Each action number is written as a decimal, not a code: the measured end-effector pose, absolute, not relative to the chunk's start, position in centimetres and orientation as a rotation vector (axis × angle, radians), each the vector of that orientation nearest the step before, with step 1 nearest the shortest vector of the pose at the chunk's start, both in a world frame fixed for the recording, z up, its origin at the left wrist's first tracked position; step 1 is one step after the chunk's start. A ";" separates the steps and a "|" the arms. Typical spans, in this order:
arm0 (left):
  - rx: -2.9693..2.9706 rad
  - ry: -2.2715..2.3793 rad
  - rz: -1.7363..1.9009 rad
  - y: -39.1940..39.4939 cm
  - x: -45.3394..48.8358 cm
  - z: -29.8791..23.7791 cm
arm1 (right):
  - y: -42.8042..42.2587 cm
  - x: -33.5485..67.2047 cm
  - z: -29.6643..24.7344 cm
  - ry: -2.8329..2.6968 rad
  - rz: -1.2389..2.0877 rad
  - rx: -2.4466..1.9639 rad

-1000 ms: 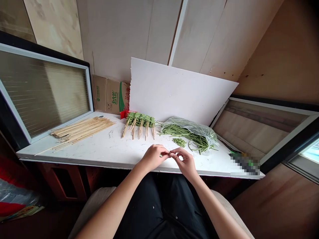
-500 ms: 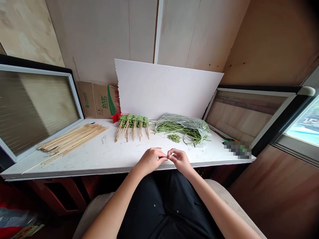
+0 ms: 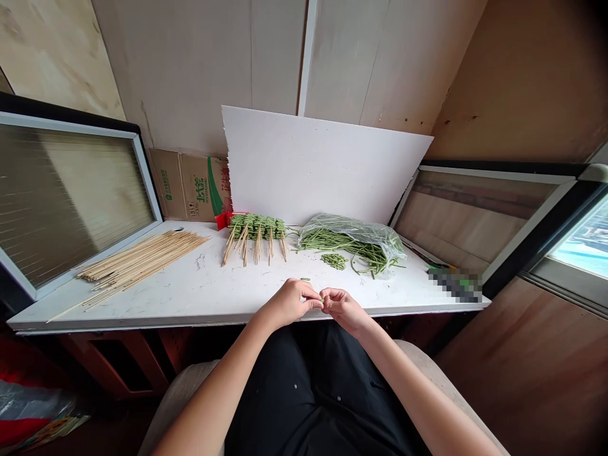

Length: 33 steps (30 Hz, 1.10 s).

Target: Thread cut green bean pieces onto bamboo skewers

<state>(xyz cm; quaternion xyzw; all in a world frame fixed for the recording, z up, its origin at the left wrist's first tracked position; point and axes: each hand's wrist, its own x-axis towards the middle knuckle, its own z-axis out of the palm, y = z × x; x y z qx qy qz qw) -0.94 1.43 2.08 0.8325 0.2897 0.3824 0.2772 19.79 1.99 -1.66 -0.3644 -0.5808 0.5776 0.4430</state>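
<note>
My left hand (image 3: 291,303) and my right hand (image 3: 341,307) meet fingertip to fingertip over the front edge of the white table (image 3: 199,294). Both are pinched on a small green bean piece (image 3: 322,299) held between them; a skewer may be in the pinch but I cannot make it out. A tiny green scrap (image 3: 304,279) lies on the table just behind my left hand. Farther back are a row of finished bean skewers (image 3: 256,229), a small heap of cut bean pieces (image 3: 333,259) and a clear plastic bag of long green beans (image 3: 354,242).
A pile of bare bamboo skewers (image 3: 137,258) lies at the left of the table. A white board (image 3: 318,166) leans against the wall, with a cardboard box (image 3: 190,185) to its left. A blurred-out object (image 3: 455,282) lies at the right edge. Glass panels flank both sides.
My hands have stayed together at the table's front edge, their fingertips drawing closer on the bean piece. The view shifted as my head moved.
</note>
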 end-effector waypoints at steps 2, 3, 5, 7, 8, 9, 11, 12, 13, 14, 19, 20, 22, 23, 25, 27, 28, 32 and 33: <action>2.215 0.769 1.042 1.6 -0.9 1.9 | 1.8 19.6 -1.6 -1.442 1.458 -0.901; 2.200 0.765 1.054 1.7 -0.9 1.8 | 1.6 19.5 -1.5 -1.440 1.466 -0.896; 2.156 0.768 1.084 1.8 -0.9 1.7 | 1.5 19.4 -1.3 -1.425 1.456 -0.884; 2.109 0.802 1.119 1.9 -0.9 1.8 | 1.5 19.4 -1.1 -1.405 1.406 -0.866; 2.090 0.825 1.135 1.9 -0.9 1.8 | 1.5 19.6 -1.0 -1.400 1.376 -0.857; 2.070 0.848 1.149 1.9 -0.9 1.9 | 1.7 19.8 -0.9 -1.401 1.350 -0.855; 2.011 0.885 1.160 1.9 -0.9 1.9 | 2.4 20.5 -0.9 -1.420 1.312 -0.881; 1.969 0.900 1.160 1.9 -0.8 1.7 | 2.9 20.9 -0.9 -1.430 1.290 -0.910; 1.920 0.911 1.159 2.0 -0.8 1.6 | 3.5 21.5 -1.0 -1.437 1.260 -0.949; 1.871 0.917 1.157 2.2 -0.8 1.3 | 4.3 22.1 -1.1 -1.441 1.217 -0.995; 1.656 0.861 1.184 3.5 -1.3 -0.3 | 9.9 25.1 -1.1 -1.402 0.887 -1.295; 1.613 0.846 1.201 3.8 -1.4 -0.5 | 11.1 25.5 -1.0 -1.391 0.796 -1.336; 1.529 0.826 1.235 4.3 -1.7 -0.8 | 13.5 26.1 -0.6 -1.377 0.670 -1.382; 1.487 0.820 1.250 4.6 -1.8 -0.9 | 14.5 26.3 -0.4 -1.372 0.640 -1.394; 1.395 0.815 1.280 5.0 -2.1 -1.1 | 16.0 26.4 -0.1 -1.371 0.580 -1.414; 1.304 0.812 1.309 5.3 -2.4 -1.2 | 16.6 26.1 -0.2 -1.387 0.521 -1.426; 1.270 0.813 1.319 5.5 -2.5 -1.3 | 16.5 25.8 -0.3 -1.404 0.498 -1.425; 1.249 0.842 1.341 6.0 -2.8 -1.8 | 13.5 23.1 -1.2 -1.574 0.517 -1.325; 1.262 0.850 1.351 6.1 -2.8 -2.0 | 12.4 22.2 -1.4 -1.668 0.557 -1.250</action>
